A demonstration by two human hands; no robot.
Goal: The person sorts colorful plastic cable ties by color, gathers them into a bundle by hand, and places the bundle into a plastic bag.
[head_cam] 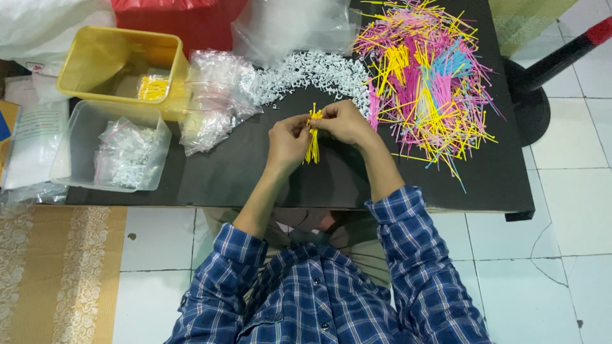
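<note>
A bundle of thin yellow sticks (313, 143) stands upright between my hands over the black table (223, 172). My left hand (287, 141) grips the bundle from the left. My right hand (344, 122) pinches it near the top. Just behind my hands lies a heap of small white plastic pieces (312, 73). To the right spreads a big loose pile of pink, yellow and blue sticks (427, 83).
A yellow bin (111, 44) holding a bag of yellow sticks sits at the far left. In front of it is a clear tub (76, 137) with bagged white pieces. Clear plastic bags (213, 95) lie between. A black stand (529, 108) rises right of the table.
</note>
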